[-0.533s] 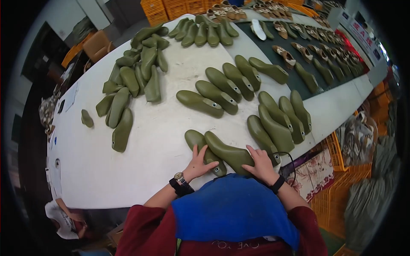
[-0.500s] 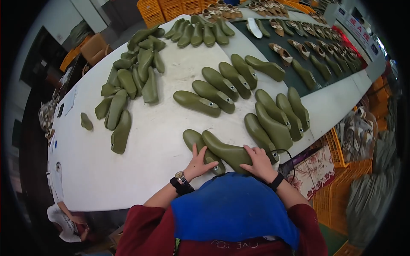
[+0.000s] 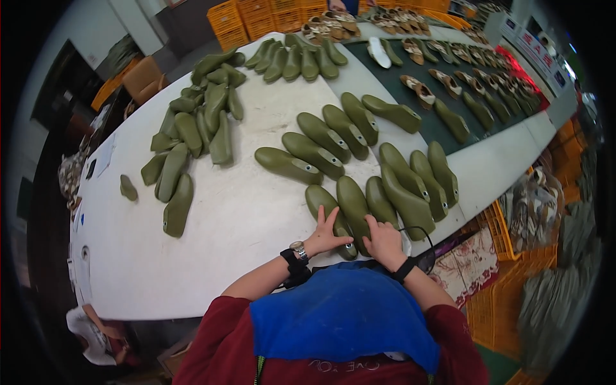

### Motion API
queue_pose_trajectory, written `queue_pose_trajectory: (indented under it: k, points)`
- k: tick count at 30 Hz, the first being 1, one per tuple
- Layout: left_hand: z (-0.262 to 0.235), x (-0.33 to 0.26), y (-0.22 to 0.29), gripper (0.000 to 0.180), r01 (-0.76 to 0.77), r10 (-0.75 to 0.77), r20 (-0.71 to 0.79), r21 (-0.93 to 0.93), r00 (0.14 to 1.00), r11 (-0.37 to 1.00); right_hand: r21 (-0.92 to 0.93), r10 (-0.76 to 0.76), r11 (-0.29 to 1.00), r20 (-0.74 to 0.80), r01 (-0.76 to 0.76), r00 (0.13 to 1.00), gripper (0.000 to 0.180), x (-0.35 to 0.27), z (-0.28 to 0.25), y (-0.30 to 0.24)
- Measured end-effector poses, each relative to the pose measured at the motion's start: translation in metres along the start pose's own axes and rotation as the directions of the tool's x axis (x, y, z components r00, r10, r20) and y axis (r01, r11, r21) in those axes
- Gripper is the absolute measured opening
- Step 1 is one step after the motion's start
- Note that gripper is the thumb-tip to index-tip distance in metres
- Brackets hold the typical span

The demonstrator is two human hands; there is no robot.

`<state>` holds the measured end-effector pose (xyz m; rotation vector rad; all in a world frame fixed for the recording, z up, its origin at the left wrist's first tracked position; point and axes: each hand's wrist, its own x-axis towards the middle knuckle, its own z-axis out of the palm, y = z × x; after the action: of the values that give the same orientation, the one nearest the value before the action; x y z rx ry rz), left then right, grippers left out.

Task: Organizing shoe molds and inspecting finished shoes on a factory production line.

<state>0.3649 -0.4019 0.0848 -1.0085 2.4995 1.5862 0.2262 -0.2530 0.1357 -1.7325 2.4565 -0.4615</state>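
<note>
Two green shoe lasts lie side by side at the table's near edge, toes pointing away from me. Across the left shoe last (image 3: 314, 194) lies my left hand (image 3: 326, 239), its thumb near the heel and its fingers further up, gripping it. My right hand (image 3: 384, 245) is closed on the heel end of the neighbouring shoe last (image 3: 352, 203), with part of that end hidden under the fingers. Immediately to the right rest more lasts, the closest being a shorter-looking green last (image 3: 381, 199) beside a long last (image 3: 405, 199).
Several lasts form a slanting row (image 3: 312, 151) beyond my hands. A jumbled pile of lasts (image 3: 188, 131) covers the left side of the white table (image 3: 141, 269). Shoes (image 3: 418, 91) stand on a dark green mat far right. Orange crates (image 3: 507, 301) border the right edge. A black cable (image 3: 431, 239) loops near my right wrist.
The two lasts under my hands have shifted right and turned, now roughly parallel and close to the right-hand group. Both hands have moved with them, the right one drawing its fingers in.
</note>
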Motion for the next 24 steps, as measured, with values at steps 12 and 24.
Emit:
queue_pose_trajectory:
  k: [12, 24]
  points:
    - [-0.3, -0.127, -0.198, 0.085, 0.758, -0.149, -0.899, 0.248, 0.413, 0.603, 0.19, -0.267, 0.959, 0.346, 0.212, 0.899, 0.035, 0.081, -0.111, -0.051]
    - [-0.327, -0.125, -0.257, 0.069, 0.376, -0.281, -0.807, -0.08, 0.519, 0.923, 0.107, -0.288, 0.958, 0.331, 0.268, 0.898, 0.056, 0.372, 0.086, -0.297]
